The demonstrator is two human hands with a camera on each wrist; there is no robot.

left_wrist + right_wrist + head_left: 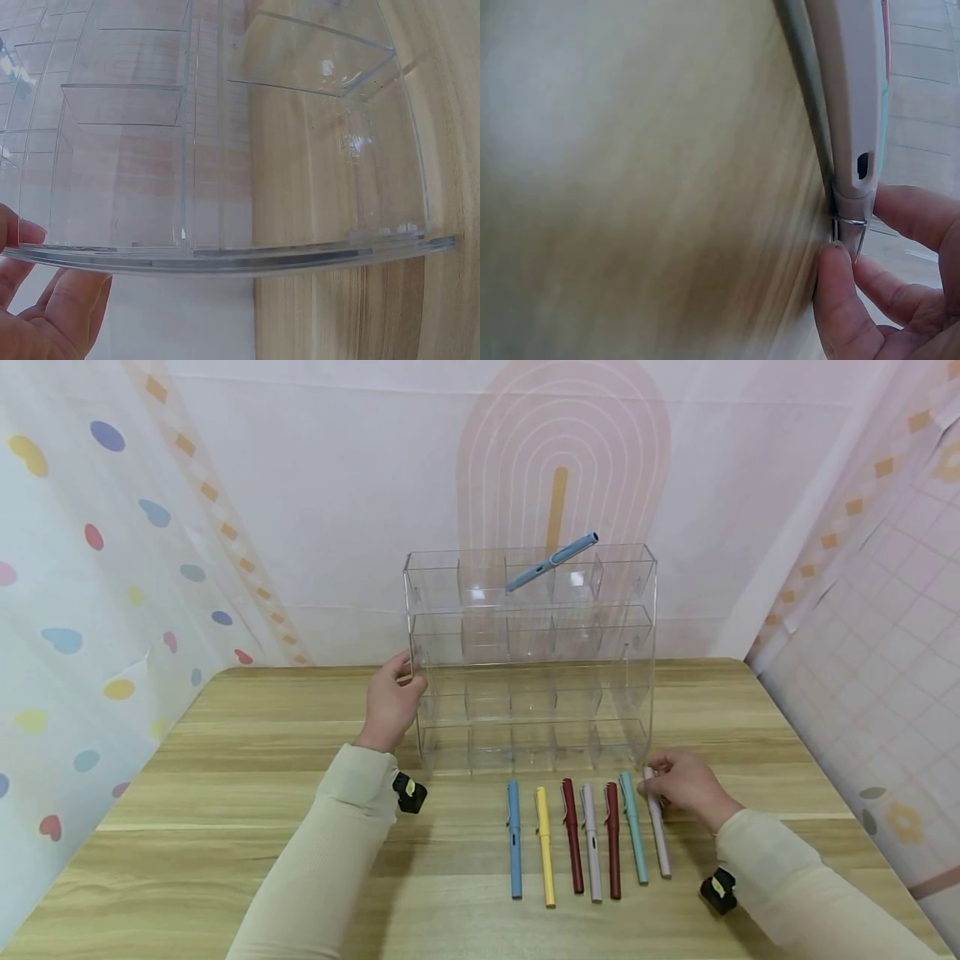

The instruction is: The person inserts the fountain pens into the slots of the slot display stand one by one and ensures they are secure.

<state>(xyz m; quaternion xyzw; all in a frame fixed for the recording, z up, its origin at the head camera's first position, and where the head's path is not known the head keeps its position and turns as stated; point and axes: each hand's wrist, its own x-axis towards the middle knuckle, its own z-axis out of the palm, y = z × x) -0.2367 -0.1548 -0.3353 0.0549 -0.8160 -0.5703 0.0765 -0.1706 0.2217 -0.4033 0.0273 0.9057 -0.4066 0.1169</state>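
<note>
I see the right hand pinching the rightmost lilac pen by its far end; a sideways lift could knock the teal pen. Beyond, the left hand grips the clear rack; jolting it might dislodge the slanting blue pen up top.

Long cream sleeves, faintly ribbed and ending in broad, loose cuffs, are worn; compact black wrist cameras (each marked with a small yellow patch) are mounted beside the cuffs. The left hand and right hand are seen bare.
</note>
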